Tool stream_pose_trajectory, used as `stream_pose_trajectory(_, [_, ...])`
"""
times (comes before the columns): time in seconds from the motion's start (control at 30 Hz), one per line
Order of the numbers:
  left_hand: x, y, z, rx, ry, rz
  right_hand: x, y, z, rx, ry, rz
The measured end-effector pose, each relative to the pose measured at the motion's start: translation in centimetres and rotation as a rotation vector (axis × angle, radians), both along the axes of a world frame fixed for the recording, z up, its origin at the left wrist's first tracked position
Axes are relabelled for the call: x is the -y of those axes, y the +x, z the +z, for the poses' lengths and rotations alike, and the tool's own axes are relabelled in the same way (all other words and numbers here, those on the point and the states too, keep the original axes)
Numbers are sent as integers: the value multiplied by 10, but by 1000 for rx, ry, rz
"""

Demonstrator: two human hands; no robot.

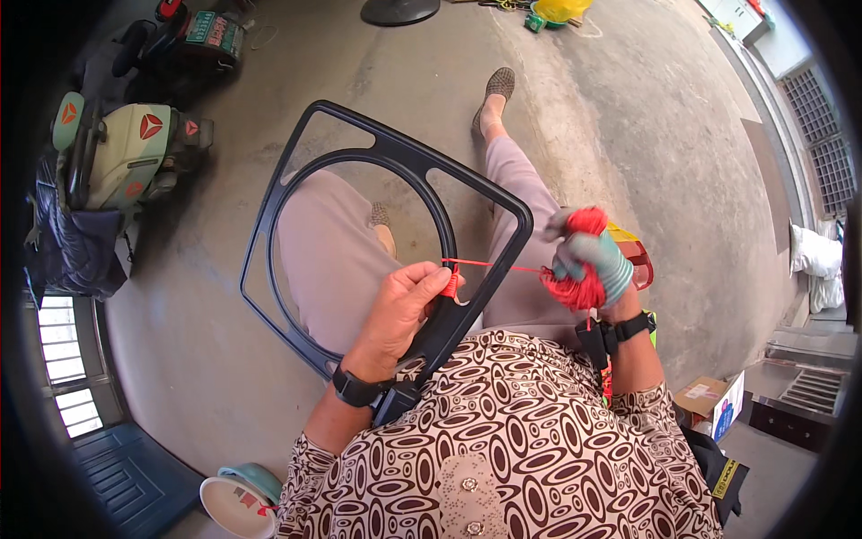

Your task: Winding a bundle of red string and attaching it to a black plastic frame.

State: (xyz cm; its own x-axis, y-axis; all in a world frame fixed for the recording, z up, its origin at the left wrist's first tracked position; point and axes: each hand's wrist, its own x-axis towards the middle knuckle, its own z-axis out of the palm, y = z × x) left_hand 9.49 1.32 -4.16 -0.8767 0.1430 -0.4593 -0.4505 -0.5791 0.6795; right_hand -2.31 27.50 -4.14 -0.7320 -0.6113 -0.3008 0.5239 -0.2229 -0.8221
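Note:
A black frame (409, 158), squarish outside with a large round opening, rests tilted across my lap. My bare left hand (395, 313) grips its near right side, thumb and forefinger pinching a short red cord wrapping (451, 282) on the rim. From that wrapping a taut red strand (494, 264) crosses the frame's right edge to my right hand (600, 256). The right hand wears a grey-green glove and is closed around a thick bundle of red cord (575, 291), which sticks out above and below the fingers. Some glove fingers are blurred.
Motor scooters (135, 153) stand at the left. Bowls (235, 508) sit at lower left, a cardboard box (708, 395) at lower right. White sacks (817, 256) lie far right. A round black base (400, 9) and a yellow bag (561, 11) are ahead on the concrete floor (682, 180).

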Motion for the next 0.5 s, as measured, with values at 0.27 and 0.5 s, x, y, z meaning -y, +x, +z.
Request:
stream_pose_trajectory(0.27, [-9,-3,5,-83,-27,59,39,17,5,-512,583,300])
stream_pose_trajectory(0.5, [-3,1,-6,-111,-64,98,71,8,-7,-426,314,218])
